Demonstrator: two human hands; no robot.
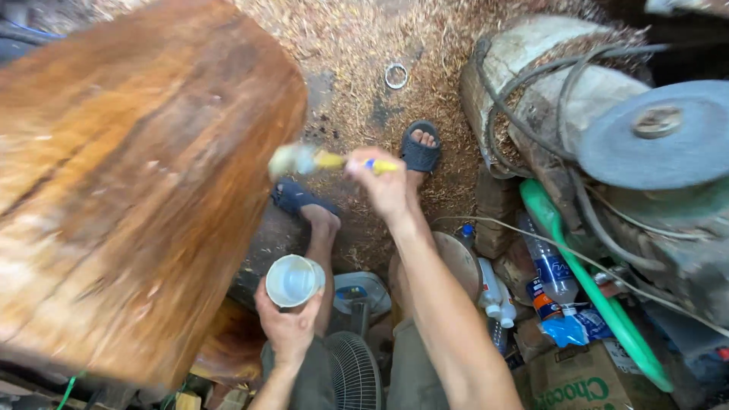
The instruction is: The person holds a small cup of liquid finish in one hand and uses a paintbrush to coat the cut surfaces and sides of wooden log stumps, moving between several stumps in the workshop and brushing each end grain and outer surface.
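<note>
sawdust floor [357, 45]; wood slab [129, 182] beside hands.

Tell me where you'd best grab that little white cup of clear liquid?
Around its side wall from below, as the left hand does. The white cup is round, open-topped and holds liquid, so wrapping the fingers round the wall keeps it upright and leaves the mouth free for the brush.

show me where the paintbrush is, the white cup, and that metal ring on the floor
paintbrush [304, 160]: head view, on its blurred pale bristle end.
white cup [291, 280]: head view, on the inside of its open mouth.
metal ring [396, 76]: head view, on the ring lying in the sawdust.
</note>
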